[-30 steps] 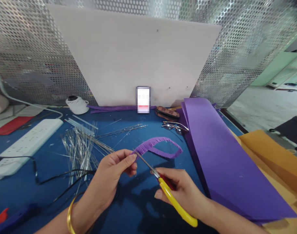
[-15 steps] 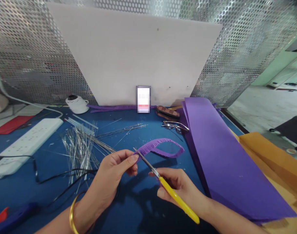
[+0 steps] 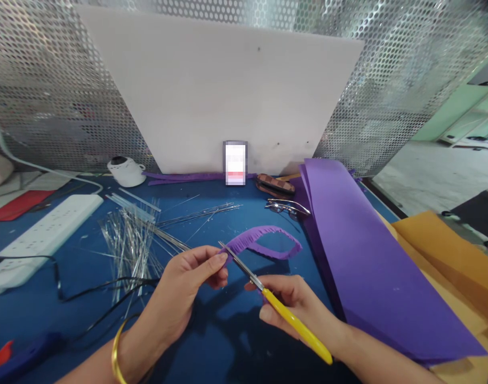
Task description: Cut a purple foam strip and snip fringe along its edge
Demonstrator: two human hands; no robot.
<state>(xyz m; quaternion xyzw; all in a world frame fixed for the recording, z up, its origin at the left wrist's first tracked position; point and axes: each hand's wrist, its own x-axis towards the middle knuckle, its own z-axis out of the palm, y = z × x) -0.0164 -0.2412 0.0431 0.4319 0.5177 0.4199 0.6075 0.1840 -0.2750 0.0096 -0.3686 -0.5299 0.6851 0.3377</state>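
Between thumb and fingers, my left hand [image 3: 201, 272] pinches one end of a purple paper strip [image 3: 263, 232]. The strip has many small cuts along its edge and loops away to the right above the table. My right hand [image 3: 287, 301] is closed around scissors [image 3: 295, 324] with yellow handles. Their metal blades lie across the strip just beside my left fingertips, opened only slightly. Part of the scissors' handle is hidden by my right fingers.
Thin metal wires [image 3: 134, 245] lie in a bundle left of my hands, near a white power strip [image 3: 47, 234] and black cable. Large purple paper sheets [image 3: 372, 256] cover the right side. Eyeglasses [image 3: 287, 207], a phone [image 3: 236, 162] and a white cup [image 3: 126, 171] sit farther back.
The scissors' handle has shifted slightly right and up with my right hand. My left hand and the strip hold nearly the same place.
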